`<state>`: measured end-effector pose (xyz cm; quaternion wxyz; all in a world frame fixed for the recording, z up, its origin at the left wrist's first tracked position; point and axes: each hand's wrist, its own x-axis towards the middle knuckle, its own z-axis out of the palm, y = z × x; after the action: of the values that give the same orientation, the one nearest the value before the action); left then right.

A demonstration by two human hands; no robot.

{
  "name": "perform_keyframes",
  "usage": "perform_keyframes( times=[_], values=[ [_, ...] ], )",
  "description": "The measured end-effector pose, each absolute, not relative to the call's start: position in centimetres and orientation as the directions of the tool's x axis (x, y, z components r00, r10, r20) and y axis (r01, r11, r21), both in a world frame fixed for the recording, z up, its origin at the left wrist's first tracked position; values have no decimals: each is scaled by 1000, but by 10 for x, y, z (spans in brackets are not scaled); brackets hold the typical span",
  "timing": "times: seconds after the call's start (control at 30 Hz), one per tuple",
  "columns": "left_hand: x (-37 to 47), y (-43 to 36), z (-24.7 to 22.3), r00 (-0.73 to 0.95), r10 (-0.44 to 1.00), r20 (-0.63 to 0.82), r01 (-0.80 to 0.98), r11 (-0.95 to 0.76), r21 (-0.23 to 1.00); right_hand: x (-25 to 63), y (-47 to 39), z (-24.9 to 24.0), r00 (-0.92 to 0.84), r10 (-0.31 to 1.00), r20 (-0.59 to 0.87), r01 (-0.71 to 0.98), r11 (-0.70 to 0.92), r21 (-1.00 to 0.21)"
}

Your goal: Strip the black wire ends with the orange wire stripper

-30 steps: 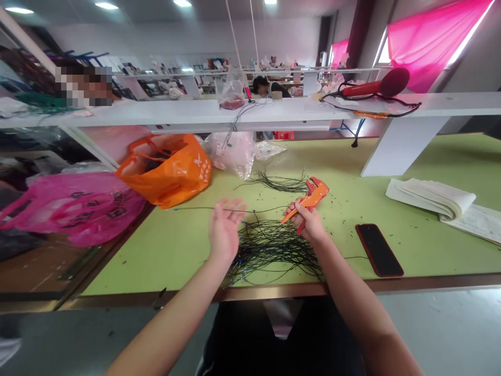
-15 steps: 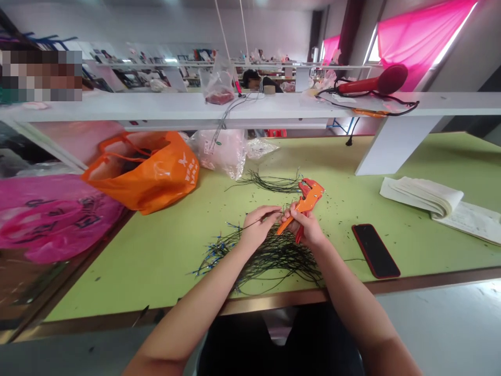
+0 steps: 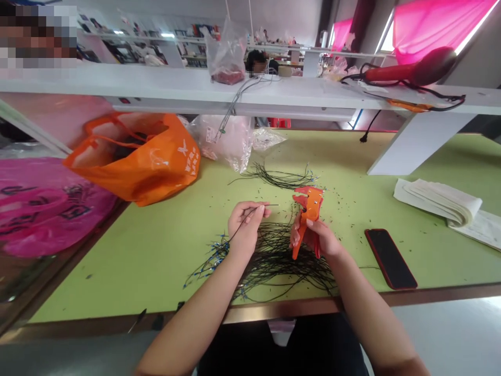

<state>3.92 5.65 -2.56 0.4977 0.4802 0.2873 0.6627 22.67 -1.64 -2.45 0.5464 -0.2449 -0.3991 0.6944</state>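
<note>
My left hand (image 3: 247, 222) is closed in a pinch on a thin black wire (image 3: 271, 205), whose tip points right toward the tool. In my right hand (image 3: 319, 237) is an orange and red wire stripper (image 3: 310, 206), its jaws facing left and apart from the wire's end. Under and between my wrists lies a heap of black wires (image 3: 289, 261), with blue-tipped ends spread to the left. A smaller bunch of black wires (image 3: 277, 177) rests farther back, behind the tool.
An orange bag (image 3: 156, 167) and a pink bag (image 3: 35, 209) stand at the left. A clear plastic bag (image 3: 229, 141) sits under the white shelf (image 3: 156, 83). To the right lie a phone (image 3: 391, 258) and folded papers (image 3: 438, 201). Small black scraps dot the green table.
My hands have moved apart. The wire stripper is now more upright and separate from my left hand, and the wire's tip shows in the gap. The view has shifted slightly.
</note>
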Motion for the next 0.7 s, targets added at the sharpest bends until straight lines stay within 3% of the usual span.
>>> perform_keyframes(
  times=[0.23, 0.7],
  values=[
    [41, 44, -19, 12, 924, 383, -337, -357, 871, 223, -20, -35, -478, 877, 49, -453, -198, -869],
    [40, 41, -20, -27, 868, 496, -228, -489, 842, 225, -21, -34, -502, 863, 64, -430, -184, -884]
  ],
)
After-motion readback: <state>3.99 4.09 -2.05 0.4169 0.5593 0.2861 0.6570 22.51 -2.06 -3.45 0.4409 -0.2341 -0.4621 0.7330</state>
